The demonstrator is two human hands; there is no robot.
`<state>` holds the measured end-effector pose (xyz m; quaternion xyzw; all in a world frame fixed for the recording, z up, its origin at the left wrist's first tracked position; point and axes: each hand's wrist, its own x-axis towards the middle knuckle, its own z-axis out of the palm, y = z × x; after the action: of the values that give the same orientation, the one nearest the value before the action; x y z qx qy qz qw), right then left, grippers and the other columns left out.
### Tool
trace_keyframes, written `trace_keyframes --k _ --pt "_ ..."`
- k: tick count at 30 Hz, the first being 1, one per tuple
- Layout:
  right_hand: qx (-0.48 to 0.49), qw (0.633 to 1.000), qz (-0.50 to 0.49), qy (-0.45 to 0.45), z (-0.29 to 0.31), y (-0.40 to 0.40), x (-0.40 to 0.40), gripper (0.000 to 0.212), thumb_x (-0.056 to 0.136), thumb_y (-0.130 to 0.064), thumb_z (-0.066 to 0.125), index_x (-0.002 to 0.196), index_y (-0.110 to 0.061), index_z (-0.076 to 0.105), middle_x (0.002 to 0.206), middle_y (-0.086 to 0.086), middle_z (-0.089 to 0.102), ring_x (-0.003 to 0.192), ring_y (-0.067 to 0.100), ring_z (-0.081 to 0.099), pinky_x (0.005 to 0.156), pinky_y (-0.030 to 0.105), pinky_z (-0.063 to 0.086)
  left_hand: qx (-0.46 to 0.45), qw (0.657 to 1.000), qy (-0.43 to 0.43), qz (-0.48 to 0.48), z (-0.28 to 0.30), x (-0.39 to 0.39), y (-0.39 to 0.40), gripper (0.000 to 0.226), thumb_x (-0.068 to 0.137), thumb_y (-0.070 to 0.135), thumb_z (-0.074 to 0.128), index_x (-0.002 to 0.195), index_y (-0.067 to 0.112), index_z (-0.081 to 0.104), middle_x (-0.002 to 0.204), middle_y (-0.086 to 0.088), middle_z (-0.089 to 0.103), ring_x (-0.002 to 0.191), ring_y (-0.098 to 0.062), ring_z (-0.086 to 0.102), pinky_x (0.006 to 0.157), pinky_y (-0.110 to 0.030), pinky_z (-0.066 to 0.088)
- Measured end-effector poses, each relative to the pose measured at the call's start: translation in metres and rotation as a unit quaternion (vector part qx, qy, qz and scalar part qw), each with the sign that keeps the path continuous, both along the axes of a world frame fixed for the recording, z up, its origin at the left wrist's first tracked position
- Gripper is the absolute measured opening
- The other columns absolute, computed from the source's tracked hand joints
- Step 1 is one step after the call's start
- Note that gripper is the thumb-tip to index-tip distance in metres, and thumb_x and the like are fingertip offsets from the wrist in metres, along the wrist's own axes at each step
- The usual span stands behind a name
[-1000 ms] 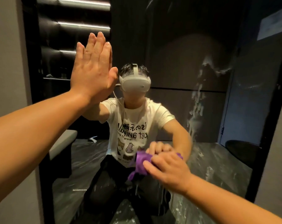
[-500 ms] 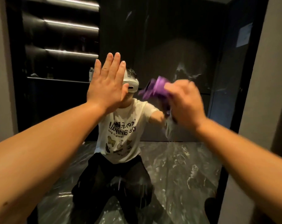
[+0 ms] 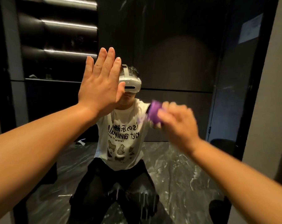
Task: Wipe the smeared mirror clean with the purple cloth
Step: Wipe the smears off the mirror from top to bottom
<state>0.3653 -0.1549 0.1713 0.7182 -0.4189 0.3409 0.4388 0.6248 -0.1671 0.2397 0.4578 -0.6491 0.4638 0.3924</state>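
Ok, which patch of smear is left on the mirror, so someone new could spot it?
Start at the tall black-framed mirror filling the view. Drop to its bottom middle, below the right hand clutching the purple cloth. The white drip streaks there run down over the reflected dark trousers, while the glass higher up looks clear.

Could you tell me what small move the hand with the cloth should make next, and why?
Probably sweep the right hand and its purple cloth down the mirror to the white drips near the bottom; the left hand is spread flat against the glass.
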Motion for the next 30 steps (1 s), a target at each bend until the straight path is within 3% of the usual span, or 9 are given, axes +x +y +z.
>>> trace_keyframes --k 3,7,11,13,15,17,22,26,30 --pt "0.122 0.984 0.102 0.08 -0.124 0.02 -0.014 0.007 0.1 -0.022 0.053 0.103 -0.024 0.059 0.092 0.0 0.054 0.08 0.021 0.053 0.066 0.041 0.045 0.009 1.0 0.017 -0.015 0.002 -0.004 0.006 0.068 0.101 0.041 0.035 0.156 0.005 0.018 0.165 -0.016 0.002 0.152 -0.03 -0.005 0.122 -0.051 -0.003" --pt "0.118 0.98 0.1 0.127 -0.179 0.019 -0.03 0.033 0.09 -0.017 0.061 0.122 -0.023 0.055 0.106 0.003 0.053 0.076 0.022 0.058 0.062 0.035 0.049 0.018 0.999 0.011 -0.024 0.002 -0.022 0.014 0.067 0.1 0.038 0.039 0.155 0.004 0.021 0.165 -0.017 0.003 0.152 -0.031 -0.004 0.122 -0.051 -0.004" --pt "0.137 0.979 0.112 0.1 -0.104 0.048 -0.019 0.008 0.097 -0.022 0.06 0.09 -0.025 0.062 0.086 -0.011 0.054 0.078 0.008 0.047 0.069 0.034 0.042 0.026 0.999 -0.024 -0.018 0.007 -0.044 0.016 0.067 0.101 0.041 0.034 0.156 0.005 0.019 0.165 -0.017 0.003 0.152 -0.031 -0.003 0.122 -0.052 -0.001" --pt "0.028 0.992 0.12 0.043 -0.032 0.051 -0.031 0.025 0.097 -0.026 0.055 0.075 -0.017 0.061 0.076 -0.01 0.052 0.072 0.012 0.05 0.066 0.038 0.042 0.021 0.999 -0.034 0.007 0.006 -0.043 0.01 0.067 0.102 0.043 0.026 0.156 0.006 0.015 0.165 -0.017 0.001 0.152 -0.03 -0.005 0.122 -0.052 -0.001" --pt "-0.09 0.995 0.045 -0.017 0.048 0.051 -0.049 0.013 0.097 -0.021 0.05 0.095 -0.016 0.062 0.086 0.0 0.06 0.077 0.024 0.056 0.069 0.042 0.049 0.012 0.999 -0.04 0.019 0.003 -0.041 0.005 0.069 0.1 0.046 0.017 0.156 0.006 0.013 0.165 -0.017 0.0 0.152 -0.03 -0.006 0.122 -0.052 0.0" --pt "-0.174 0.982 -0.01 -0.078 0.111 0.035 -0.079 0.026 0.098 -0.021 0.048 0.123 -0.018 0.051 0.109 0.019 0.058 0.093 0.038 0.055 0.079 0.045 0.047 0.003 0.999 -0.039 0.017 0.001 -0.041 0.002 0.07 0.1 0.047 0.017 0.156 0.005 0.014 0.165 -0.017 0.001 0.152 -0.03 -0.005 0.122 -0.051 -0.001" --pt "-0.201 0.957 -0.097 -0.187 0.179 0.004 -0.117 0.039 0.099 -0.024 0.041 0.136 -0.014 0.051 0.127 0.022 0.05 0.114 0.039 0.049 0.094 0.05 0.045 -0.015 0.999 -0.04 -0.005 0.001 -0.042 -0.001 0.069 0.1 0.044 0.022 0.155 0.002 0.018 0.164 -0.019 0.005 0.152 -0.031 -0.001 0.122 -0.051 -0.001" --pt "-0.164 0.974 -0.022 -0.152 0.088 0.002 -0.092 0.014 0.097 -0.028 0.049 0.106 -0.027 0.06 0.097 0.018 0.059 0.087 0.036 0.054 0.077 0.054 0.048 -0.03 0.999 -0.042 -0.016 0.001 -0.042 -0.004 0.07 0.1 0.044 0.022 0.154 0.001 0.019 0.164 -0.019 0.005 0.152 -0.032 -0.002 0.122 -0.052 -0.002" --pt "0.026 0.999 0.001 -0.045 -0.092 0.021 -0.069 0.015 0.098 -0.034 0.053 0.084 -0.031 0.05 0.075 -0.014 0.047 0.071 0.007 0.043 0.068 0.029 0.04 -0.039 0.998 -0.032 -0.024 0.0 -0.043 -0.005 0.07 0.099 0.044 0.024 0.154 0.0 0.021 0.164 -0.019 0.007 0.152 -0.032 -0.001 0.122 -0.052 0.0"
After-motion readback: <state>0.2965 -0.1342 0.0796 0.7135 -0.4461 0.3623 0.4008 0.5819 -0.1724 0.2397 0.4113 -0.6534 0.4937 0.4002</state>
